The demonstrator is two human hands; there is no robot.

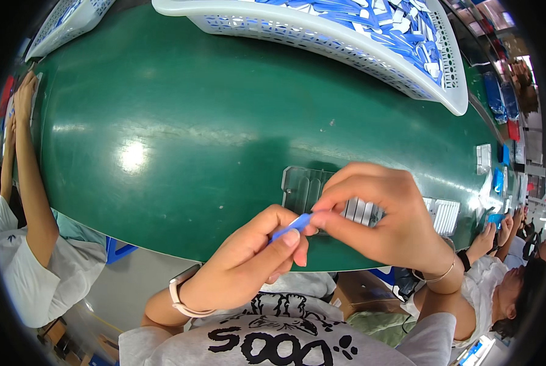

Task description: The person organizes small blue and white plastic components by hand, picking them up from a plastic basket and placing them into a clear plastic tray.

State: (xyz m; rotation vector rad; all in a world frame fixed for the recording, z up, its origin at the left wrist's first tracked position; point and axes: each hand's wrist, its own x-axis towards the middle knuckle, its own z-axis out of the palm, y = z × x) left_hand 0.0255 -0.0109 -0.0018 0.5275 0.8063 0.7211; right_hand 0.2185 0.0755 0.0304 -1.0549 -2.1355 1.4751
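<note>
Blue strip: small blue plastic strip (pixel 290 224), pinched at both ends and held just above the near edge of the green table (pixel 181 152)
Left hand: left hand (pixel 248 259) has thumb and forefinger closed on the strip's near-left end, pale watch band on the wrist
Right hand: right hand (pixel 380 213) comes in from the right, fingertips closed on the strip's far-right end, thin bangle on the wrist
Clear tray: see-through ribbed tray (pixel 306 186) lies on the table right behind the strip, mostly hidden by the right hand, so can't tell what's in the covered slots
White ribbed parts: white ribbed pieces (pixel 447 215) sit on the table just right of the tray
Other people: a person's arm (pixel 32 183) rests on the table's left edge, another person's hand (pixel 486 239) works at its right edge
Basket: white mesh basket (pixel 346 43) full of blue and white pieces on the table's far side, well apart from the strip
Second basket: another white basket (pixel 65 21) at the far-left corner
</note>
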